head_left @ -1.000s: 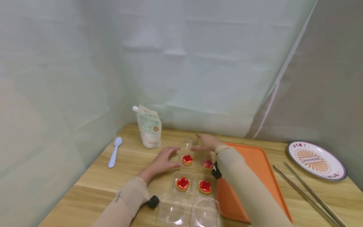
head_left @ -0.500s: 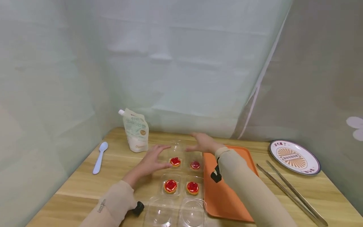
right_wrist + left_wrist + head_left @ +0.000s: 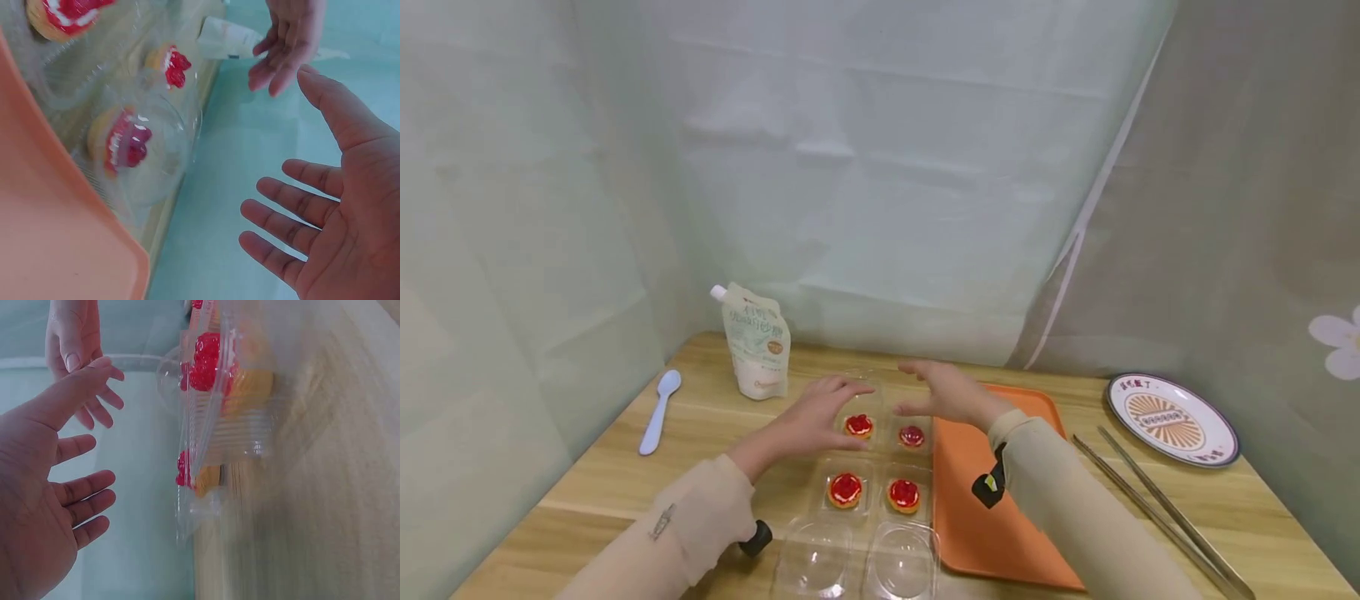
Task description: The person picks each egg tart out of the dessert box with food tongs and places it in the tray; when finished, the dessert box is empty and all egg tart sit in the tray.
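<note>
My left hand [image 3: 815,417] hovers just left of the back-left red-topped tart [image 3: 858,426], fingers spread and holding nothing. Across from it my right hand [image 3: 951,395] hangs above and beyond the back-right tart [image 3: 912,436], also with nothing in it. In the right wrist view a clear domed lid [image 3: 164,153] covers that tart. Two more tarts, a left one [image 3: 845,490] and a right one [image 3: 903,496], sit in clear plastic compartments closer to me. Nearest me are two clear lids, one at left [image 3: 815,557] and one at right [image 3: 901,562], lying folded open.
An orange tray [image 3: 992,517] lies right of the plastic boxes. Farther right are metal tongs [image 3: 1165,512] and a patterned plate [image 3: 1172,419]. On the left stand a spouted pouch [image 3: 757,343] and a pale blue spoon [image 3: 659,412]. Pale cloth [image 3: 865,208] hangs behind the wooden table.
The head view has turned to the right. Both hands stay raised around the back tarts; in the last half second the left has shifted slightly rightward and both remain free of any object.
</note>
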